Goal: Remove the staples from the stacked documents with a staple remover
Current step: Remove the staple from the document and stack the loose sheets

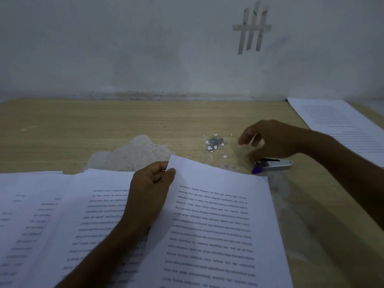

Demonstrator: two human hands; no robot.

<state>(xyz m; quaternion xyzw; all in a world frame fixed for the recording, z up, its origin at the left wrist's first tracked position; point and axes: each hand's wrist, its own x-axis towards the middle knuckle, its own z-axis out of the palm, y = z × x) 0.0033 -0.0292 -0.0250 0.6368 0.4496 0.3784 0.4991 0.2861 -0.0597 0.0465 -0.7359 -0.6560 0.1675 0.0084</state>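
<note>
My left hand [150, 181] pinches the far left corner of a printed sheet [218, 225] and lifts it off the paper stack [97, 215] in front of me. My right hand [268, 140] hovers over the wooden table with loosely curled fingers and holds nothing. Just below it lies a silver stapler-like tool with a purple tip [272, 165], partly hidden under the wrist. A small pile of pulled staples and paper bits [215, 143] sits on the table left of my right hand.
More printed pages [27, 225] spread to the near left. Another stack of pages [340, 123] lies at the far right by the wall. A worn patch [133, 154] marks the tabletop [104, 125]. A wall stands right behind the table.
</note>
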